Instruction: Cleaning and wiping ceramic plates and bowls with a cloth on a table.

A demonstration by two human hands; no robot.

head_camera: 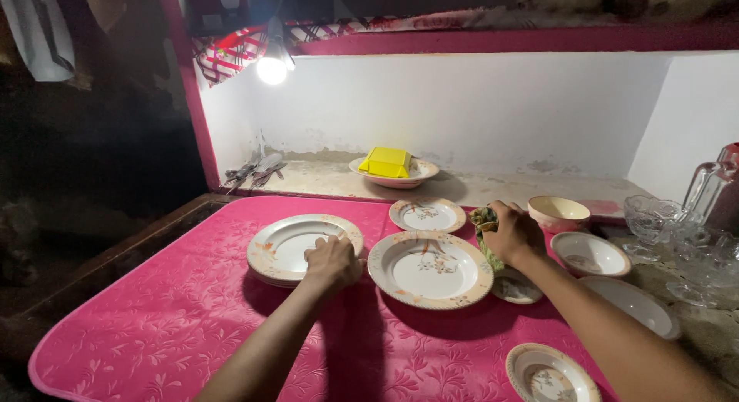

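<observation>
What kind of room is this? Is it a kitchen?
Probably a home kitchen or dining corner. Plates and bowls lie on a pink cloth, spoons rest on a ledge under a bare bulb, and glassware stands at the right.

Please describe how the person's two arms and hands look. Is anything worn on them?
Both forearms are bare: no sleeves show in the picture. The left hand and the right hand wear no gloves. I see no watch, bracelet or ring, though the dim light hides small details on the fingers.
</observation>
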